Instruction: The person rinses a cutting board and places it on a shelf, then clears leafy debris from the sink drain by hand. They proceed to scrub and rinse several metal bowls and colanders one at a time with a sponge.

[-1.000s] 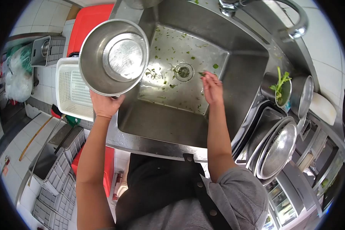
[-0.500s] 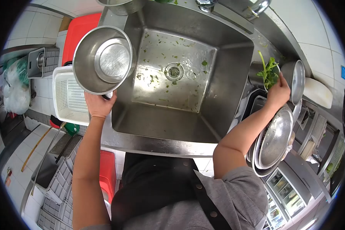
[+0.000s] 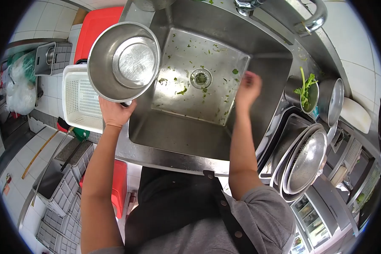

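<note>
My left hand (image 3: 115, 113) is closed at the lower edge of a stainless steel pot (image 3: 98, 63). The pot is tilted with its mouth toward me, and its inside shows no contents. My right hand (image 3: 248, 89) hangs over the right part of the steel sink (image 3: 173, 129), its fingers bent and smeared by motion. Nothing shows clearly in it. Bits of green leaf (image 3: 182, 91) lie scattered over the sink bottom around the drain (image 3: 201, 78). On the counter to the right, a leafy green sprig (image 3: 305, 89) pokes out of a metal container (image 3: 292, 88).
A faucet (image 3: 313, 23) stands at the sink's far right. Metal strainers and bowls (image 3: 305, 158) are stacked along the right edge, near another metal pot (image 3: 332, 101). On the left are a white plastic basket (image 3: 82, 120), a red lid-like surface (image 3: 95, 31) and grey crates (image 3: 67, 182).
My right hand has let go of the green sprig in the container and moved left over the sink. My left hand still holds the pot, and the whole view has shifted slightly.
</note>
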The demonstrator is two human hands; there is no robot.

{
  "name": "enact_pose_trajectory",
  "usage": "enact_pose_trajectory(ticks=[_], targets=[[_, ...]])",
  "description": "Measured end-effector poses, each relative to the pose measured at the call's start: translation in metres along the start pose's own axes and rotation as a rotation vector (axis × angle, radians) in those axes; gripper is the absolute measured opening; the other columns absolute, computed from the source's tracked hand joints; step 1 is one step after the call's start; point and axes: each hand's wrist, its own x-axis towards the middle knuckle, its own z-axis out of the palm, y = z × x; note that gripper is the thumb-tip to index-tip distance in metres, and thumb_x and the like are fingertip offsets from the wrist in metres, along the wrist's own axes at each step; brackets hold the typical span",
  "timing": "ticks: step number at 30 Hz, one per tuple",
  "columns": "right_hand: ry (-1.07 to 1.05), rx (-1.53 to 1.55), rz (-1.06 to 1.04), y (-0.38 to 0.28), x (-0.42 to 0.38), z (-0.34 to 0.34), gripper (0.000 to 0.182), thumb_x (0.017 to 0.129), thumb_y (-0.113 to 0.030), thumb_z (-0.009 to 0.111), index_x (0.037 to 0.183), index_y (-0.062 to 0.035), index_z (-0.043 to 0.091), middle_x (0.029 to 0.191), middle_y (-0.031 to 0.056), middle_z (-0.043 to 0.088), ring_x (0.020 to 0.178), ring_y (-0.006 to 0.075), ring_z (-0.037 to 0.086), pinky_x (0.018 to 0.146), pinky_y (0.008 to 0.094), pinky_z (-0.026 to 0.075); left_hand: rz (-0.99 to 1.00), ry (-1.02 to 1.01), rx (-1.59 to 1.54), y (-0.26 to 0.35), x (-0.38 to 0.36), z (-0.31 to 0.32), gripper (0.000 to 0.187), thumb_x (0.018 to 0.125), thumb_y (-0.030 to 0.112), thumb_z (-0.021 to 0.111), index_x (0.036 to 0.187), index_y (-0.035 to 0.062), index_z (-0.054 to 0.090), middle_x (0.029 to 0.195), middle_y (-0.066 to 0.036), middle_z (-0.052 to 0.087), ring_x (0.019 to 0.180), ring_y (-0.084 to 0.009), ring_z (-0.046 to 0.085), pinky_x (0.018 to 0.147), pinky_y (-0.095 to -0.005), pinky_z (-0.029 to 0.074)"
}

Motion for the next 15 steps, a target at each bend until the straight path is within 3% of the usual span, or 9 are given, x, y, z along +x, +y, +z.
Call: enact_pose_trajectory(ticks=[1,3,5,6,8,9,10,12,15], targets=[[-0.153,0.133,0.341,0.014,-0.021,0.034,0.022,0.079,0.002,0.067,0.101,0.0001,0.064,0.104,0.0134,0.063,0.09,0.0225,0.061,0.081,0.033,0.049,-0.016,-0.02,-0.017,-0.001,-0.001,0.0,0.041,0.063,0.034,0.075,0.098,0.0127,0.07,0.111,-0.014,0.062,0.105,-0.0383,0.053,0.093,-0.0485,0.038],[-0.45,-0.198,0.314,0.106,-0.069,0.111,0.046,0.08,-0.015,0.072,0.12,0.0032,0.058,0.114,0.0184,0.064,0.1,0.0307,0.064,0.091,0.0375,0.049,-0.042,-0.043,-0.027,-0.005,-0.004,0.004,0.041,0.063,0.034,0.075,0.098,0.0125,0.069,0.111,-0.014,0.062,0.106,-0.0384,0.053,0.094,-0.0487,0.038],[-0.688,-0.123,0.562,0.097,-0.088,0.149,0.059,0.078,-0.024,0.075,0.125,0.004,0.053,0.121,0.0197,0.06,0.11,0.0361,0.059,0.096,0.0395,0.046,-0.037,-0.079,-0.023,-0.011,-0.008,0.008,0.044,0.063,0.035,0.075,0.1,0.0125,0.069,0.114,-0.013,0.062,0.109,-0.0384,0.052,0.097,-0.049,0.037],[-0.698,-0.117,0.572,0.097,-0.098,0.166,0.059,0.078,-0.024,0.075,0.125,0.004,0.053,0.121,0.0197,0.06,0.11,0.0361,0.059,0.096,0.0395,0.046,-0.039,-0.089,-0.013,-0.014,-0.01,0.008,0.044,0.063,0.035,0.075,0.1,0.0125,0.069,0.114,-0.013,0.062,0.109,-0.0384,0.052,0.097,-0.049,0.037],[-0.691,-0.451,0.329,0.138,-0.132,0.212,0.065,0.078,-0.024,0.074,0.129,0.0058,0.048,0.128,0.0254,0.053,0.122,0.0377,0.05,0.101,0.0396,0.042,-0.057,-0.154,-0.042,-0.015,-0.011,0.01,0.051,0.065,0.041,0.075,0.107,0.0125,0.068,0.117,-0.012,0.062,0.114,-0.0375,0.051,0.099,-0.049,0.036],[-0.604,-0.446,0.302,0.159,-0.145,0.231,0.064,0.079,-0.024,0.072,0.128,0.0066,0.045,0.13,0.0306,0.048,0.128,0.038,0.042,0.105,0.0392,0.038,-0.058,-0.157,-0.032,-0.016,-0.01,0.011,0.051,0.065,0.041,0.075,0.107,0.0125,0.068,0.117,-0.012,0.062,0.114,-0.0375,0.051,0.099,-0.049,0.036],[-0.611,-0.436,0.305,0.145,-0.144,0.234,0.064,0.079,-0.024,0.072,0.128,0.0066,0.045,0.13,0.0306,0.048,0.128,0.038,0.042,0.105,0.0392,0.038,-0.041,-0.154,-0.003,-0.016,-0.01,0.012,0.055,0.067,0.045,0.075,0.11,0.0127,0.067,0.119,-0.012,0.061,0.115,-0.0364,0.051,0.099,-0.0488,0.036],[-0.58,-0.53,0.454,0.098,-0.131,0.228,0.045,0.086,-0.013,0.056,0.124,0.0066,0.046,0.131,0.0249,0.044,0.12,0.0381,0.047,0.106,0.0414,0.037,-0.034,-0.159,0.036,-0.019,-0.012,0.012,0.058,0.069,0.049,0.074,0.114,0.0128,0.066,0.121,-0.011,0.061,0.117,-0.0354,0.051,0.1,-0.0486,0.035],[-0.7,-0.63,0.402,0.104,-0.138,0.236,0.039,0.085,-0.012,0.058,0.118,0.0076,0.052,0.126,0.0224,0.047,0.118,0.0353,0.049,0.104,0.0376,0.037,-0.068,-0.239,0.013,-0.016,-0.013,0.009,0.063,0.071,0.053,0.071,0.119,0.0131,0.063,0.124,-0.01,0.06,0.118,-0.0328,0.051,0.1,-0.0481,0.036]])
